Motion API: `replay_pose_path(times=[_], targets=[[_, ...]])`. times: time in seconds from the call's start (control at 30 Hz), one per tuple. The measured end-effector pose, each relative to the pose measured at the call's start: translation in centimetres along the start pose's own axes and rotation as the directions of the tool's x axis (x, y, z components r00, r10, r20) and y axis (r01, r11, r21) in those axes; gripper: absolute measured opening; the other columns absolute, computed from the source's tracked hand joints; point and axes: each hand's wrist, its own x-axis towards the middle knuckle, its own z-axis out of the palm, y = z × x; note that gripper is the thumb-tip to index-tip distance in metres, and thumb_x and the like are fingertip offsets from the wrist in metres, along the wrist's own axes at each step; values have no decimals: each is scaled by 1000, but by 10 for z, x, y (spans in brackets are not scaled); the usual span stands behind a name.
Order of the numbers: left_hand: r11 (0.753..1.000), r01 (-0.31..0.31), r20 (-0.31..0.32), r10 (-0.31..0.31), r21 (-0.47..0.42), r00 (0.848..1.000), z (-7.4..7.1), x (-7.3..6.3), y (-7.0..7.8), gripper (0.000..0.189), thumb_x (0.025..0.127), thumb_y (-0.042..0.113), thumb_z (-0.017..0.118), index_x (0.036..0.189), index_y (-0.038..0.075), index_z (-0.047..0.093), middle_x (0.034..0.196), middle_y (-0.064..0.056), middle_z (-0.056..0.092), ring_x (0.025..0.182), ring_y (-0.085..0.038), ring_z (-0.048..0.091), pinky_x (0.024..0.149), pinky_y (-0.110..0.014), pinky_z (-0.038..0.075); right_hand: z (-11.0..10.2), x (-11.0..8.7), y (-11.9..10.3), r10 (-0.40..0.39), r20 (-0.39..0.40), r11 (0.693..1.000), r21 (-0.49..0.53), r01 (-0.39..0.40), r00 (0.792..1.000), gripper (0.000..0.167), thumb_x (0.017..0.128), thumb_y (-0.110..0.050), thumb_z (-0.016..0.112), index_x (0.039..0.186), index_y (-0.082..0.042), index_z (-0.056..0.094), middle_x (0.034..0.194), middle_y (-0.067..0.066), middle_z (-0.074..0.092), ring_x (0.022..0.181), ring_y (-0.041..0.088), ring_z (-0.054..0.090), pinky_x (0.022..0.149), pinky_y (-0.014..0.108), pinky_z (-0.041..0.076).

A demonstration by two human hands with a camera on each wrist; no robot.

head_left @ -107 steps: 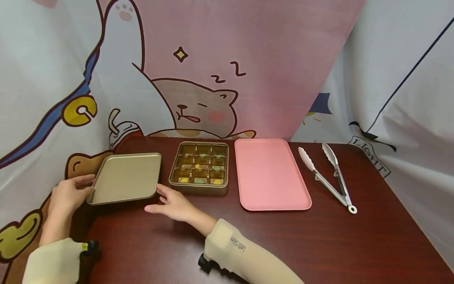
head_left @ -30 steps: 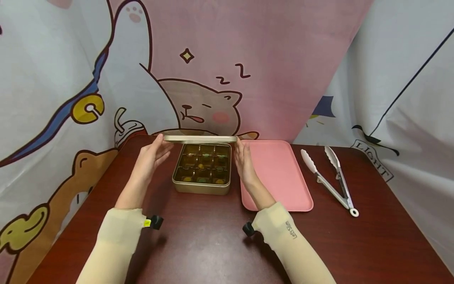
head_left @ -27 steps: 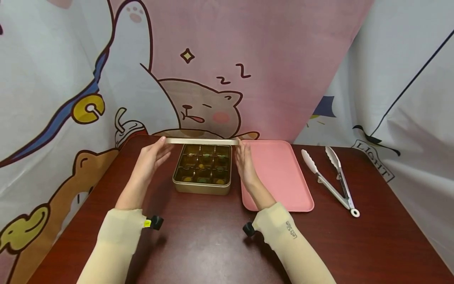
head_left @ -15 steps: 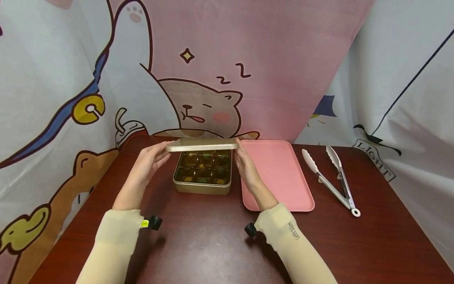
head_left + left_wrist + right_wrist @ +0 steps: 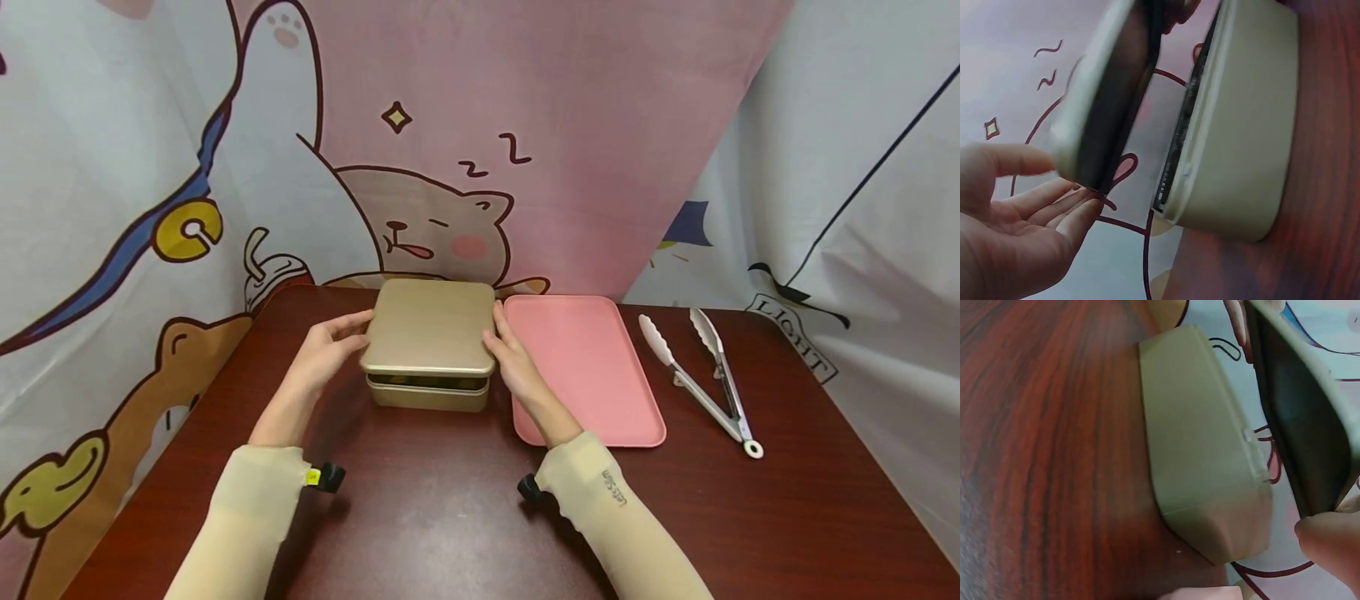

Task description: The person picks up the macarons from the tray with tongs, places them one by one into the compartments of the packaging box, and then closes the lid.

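A gold tin lid (image 5: 431,325) hovers over its square tin (image 5: 427,396), covering nearly all of the inside; a dark gap shows along the front. Both wrist views have the lid (image 5: 1094,94) apart from the tin (image 5: 1200,431) all along the visible side. My left hand (image 5: 322,354) pinches the lid's left edge, thumb on one side and fingertips under the rim. At the right edge my right hand (image 5: 517,358) grips the lid with its thumb near the top and fingers along the side. The compartments inside the tin are hidden by the lid.
A pink tray (image 5: 577,375) lies just right of the tin, partly behind my right hand. Farther right, spread tongs (image 5: 712,392) with white tips lie on the dark red wooden table (image 5: 442,517). A printed cartoon curtain (image 5: 585,125) hangs behind.
The lid came from the left of the tin to above it, held by both hands. In the last half second it has tipped flatter and lower, hiding the compartments. Tray and tongs stayed put.
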Motion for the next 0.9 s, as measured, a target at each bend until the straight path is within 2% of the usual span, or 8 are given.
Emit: replay_pose_path(times=[0.1,0.17,0.4,0.5,0.7,0.9], targets=[[998,-6,-14,7,57,1000,3,3,-5,52,100,3,52,150,-3,41,153,-23,43,144,-33,42,116,-47,37,4,2,5,-1,10,997,-76,2,1000,64,105,-9,39,157,6,4,168,16,-5,156,30,-7,127,47,-2],[998,-11,-21,12,69,1000,5,5,-9,52,99,1,52,150,-5,39,153,-25,42,145,-35,40,116,-49,35,6,4,10,1,27,992,-123,2,1000,65,104,-6,40,157,8,4,168,18,-6,156,32,-7,127,48,-2],[983,-25,-11,27,183,1000,12,16,-21,54,97,-5,53,149,-10,37,152,-30,40,143,-39,40,115,-47,38,8,7,21,40,53,950,-311,-22,998,68,101,-3,45,156,10,5,167,22,-5,156,34,-3,127,50,3],[974,-17,-5,18,225,1000,15,20,-26,54,97,-4,53,148,-10,38,152,-29,40,143,-39,41,115,-48,39,7,7,24,57,60,942,-335,-33,997,68,102,-4,45,155,11,6,167,23,-5,156,35,-2,127,50,4],[967,1,0,-1,255,1000,16,22,-33,55,98,-2,54,150,-7,38,152,-28,41,142,-40,42,114,-50,40,5,7,28,60,82,923,-383,-24,995,68,103,-6,45,155,12,6,166,24,-6,156,36,-1,126,52,6],[959,-6,4,5,283,1000,17,21,-37,55,99,2,56,151,-2,39,152,-25,42,143,-39,41,115,-50,39,-1,8,29,57,115,878,-478,5,992,67,104,-10,45,154,13,7,165,26,-5,155,38,1,126,52,8]])
